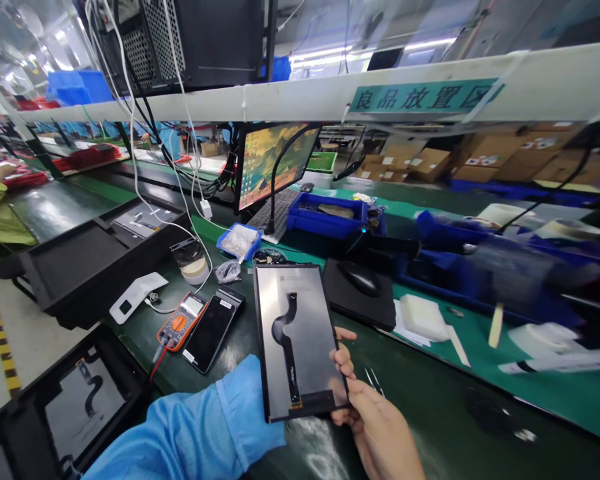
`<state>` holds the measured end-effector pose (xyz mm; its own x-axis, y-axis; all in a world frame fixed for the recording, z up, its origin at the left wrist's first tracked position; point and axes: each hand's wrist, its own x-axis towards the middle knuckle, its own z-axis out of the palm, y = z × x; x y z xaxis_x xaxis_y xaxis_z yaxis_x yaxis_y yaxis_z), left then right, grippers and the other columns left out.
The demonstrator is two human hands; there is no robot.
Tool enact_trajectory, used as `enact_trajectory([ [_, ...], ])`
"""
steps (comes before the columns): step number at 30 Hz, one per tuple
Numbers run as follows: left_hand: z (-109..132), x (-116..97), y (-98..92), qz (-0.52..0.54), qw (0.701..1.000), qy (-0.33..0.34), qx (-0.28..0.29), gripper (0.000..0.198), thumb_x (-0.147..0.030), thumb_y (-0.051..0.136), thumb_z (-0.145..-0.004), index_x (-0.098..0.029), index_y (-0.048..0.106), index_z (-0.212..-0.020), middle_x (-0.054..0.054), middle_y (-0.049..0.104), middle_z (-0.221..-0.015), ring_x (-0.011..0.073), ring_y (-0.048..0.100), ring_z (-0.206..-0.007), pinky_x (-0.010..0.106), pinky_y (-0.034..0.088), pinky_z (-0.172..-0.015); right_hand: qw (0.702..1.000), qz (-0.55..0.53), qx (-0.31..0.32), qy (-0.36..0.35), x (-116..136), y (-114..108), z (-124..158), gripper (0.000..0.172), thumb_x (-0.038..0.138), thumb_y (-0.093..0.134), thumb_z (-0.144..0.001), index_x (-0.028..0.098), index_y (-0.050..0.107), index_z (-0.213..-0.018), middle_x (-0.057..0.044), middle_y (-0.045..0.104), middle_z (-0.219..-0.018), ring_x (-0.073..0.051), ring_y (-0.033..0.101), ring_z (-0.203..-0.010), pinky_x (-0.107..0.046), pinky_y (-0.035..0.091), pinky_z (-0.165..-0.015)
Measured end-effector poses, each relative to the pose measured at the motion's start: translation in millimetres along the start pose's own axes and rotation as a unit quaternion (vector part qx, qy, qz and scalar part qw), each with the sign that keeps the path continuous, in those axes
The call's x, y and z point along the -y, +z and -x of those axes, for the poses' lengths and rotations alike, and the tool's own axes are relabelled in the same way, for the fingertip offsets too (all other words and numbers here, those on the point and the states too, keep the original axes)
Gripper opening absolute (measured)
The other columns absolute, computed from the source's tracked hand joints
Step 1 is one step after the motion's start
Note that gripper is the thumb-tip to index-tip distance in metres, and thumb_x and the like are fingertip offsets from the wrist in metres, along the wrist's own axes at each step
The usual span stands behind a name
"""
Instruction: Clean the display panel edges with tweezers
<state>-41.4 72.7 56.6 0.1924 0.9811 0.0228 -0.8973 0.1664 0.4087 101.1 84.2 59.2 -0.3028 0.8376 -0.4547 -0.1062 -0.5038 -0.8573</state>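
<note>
A tablet-sized LCD screen (pixel 313 327) is held tilted in front of me, its silvery back towards me and a black flex cable (pixel 280 331) running along it. My right hand (pixel 377 420) grips its lower right corner, thumb at the edge. The blue-sleeved left arm reaches behind the screen. Most of my left hand (pixel 344 357) is hidden there; what appear to be its fingertips curl past the right edge. Tweezers (pixel 374 381) lie beside my right hand. To the left are a black phone-like device (pixel 214 331) and an orange multimeter (pixel 181 321).
A black foam tray (pixel 130 353) holding another screen stands lower left, with a black bin (pixel 80 250) behind it. A mouse (pixel 360 278), a monitor (pixel 275 163) and blue bins (pixel 325 217) stand beyond. A white shelf beam (pixel 300 100) crosses above. Cables hang at left.
</note>
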Motion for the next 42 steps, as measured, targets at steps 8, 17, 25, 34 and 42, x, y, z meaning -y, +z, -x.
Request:
enact_trajectory([
  [8,-0.7,-1.5,-1.4,-0.005,1.0,0.0,0.003,0.052,-0.039,0.082,-0.067,-0.014,0.072,-0.111,0.007,0.056,-0.079,0.0226,0.056,-0.082,0.042,0.042,-0.081,1.0,-0.019,-0.005,0.015,1.7,0.6,2.4,0.045,0.048,0.093,-0.037,0.014,0.069,-0.056,0.0,0.059,-0.057,-0.01,0.053,-0.044,-0.023,0.048,-0.04],
  [17,-0.4,0.6,-2.7,0.007,1.0,-0.006,-0.004,0.057,-0.046,0.086,-0.063,-0.016,0.074,-0.109,0.006,0.056,-0.078,0.0208,0.057,-0.081,0.039,0.043,-0.081,1.0,-0.025,0.002,0.01,3.6,1.8,3.3,0.045,0.047,0.093,-0.038,0.014,0.07,-0.056,0.0,0.059,-0.059,-0.01,0.053,-0.044,-0.023,0.048,-0.04],
  [25,2.8,-2.4,4.2,-0.007,1.0,-0.01,-0.025,0.047,-0.043,0.078,-0.068,-0.018,0.075,-0.108,0.005,0.056,-0.079,0.0207,0.058,-0.083,0.037,0.046,-0.081,0.999,-0.034,-0.001,0.014,1.7,0.9,3.0,0.045,0.048,0.093,-0.039,0.014,0.07,-0.058,0.001,0.06,-0.057,-0.011,0.054,-0.044,-0.023,0.049,-0.041],
  [34,0.2,-2.9,2.7,-0.028,0.999,-0.019,-0.036,0.044,-0.045,0.076,-0.066,-0.02,0.077,-0.102,0.005,0.055,-0.076,0.0211,0.058,-0.08,0.037,0.047,-0.079,0.999,-0.036,-0.012,0.016,6.3,4.0,5.3,0.045,0.047,0.093,-0.036,0.013,0.071,-0.057,0.0,0.062,-0.059,-0.01,0.054,-0.043,-0.023,0.048,-0.039],
  [42,-1.2,-2.4,3.7,-0.045,0.998,-0.019,-0.046,0.044,-0.046,0.077,-0.061,-0.024,0.079,-0.099,0.007,0.051,-0.076,0.0228,0.056,-0.079,0.037,0.048,-0.076,1.0,-0.022,0.0,0.003,2.4,0.8,1.6,0.041,0.044,0.091,-0.041,0.014,0.069,-0.057,0.0,0.062,-0.059,-0.01,0.054,-0.043,-0.023,0.049,-0.04],
])
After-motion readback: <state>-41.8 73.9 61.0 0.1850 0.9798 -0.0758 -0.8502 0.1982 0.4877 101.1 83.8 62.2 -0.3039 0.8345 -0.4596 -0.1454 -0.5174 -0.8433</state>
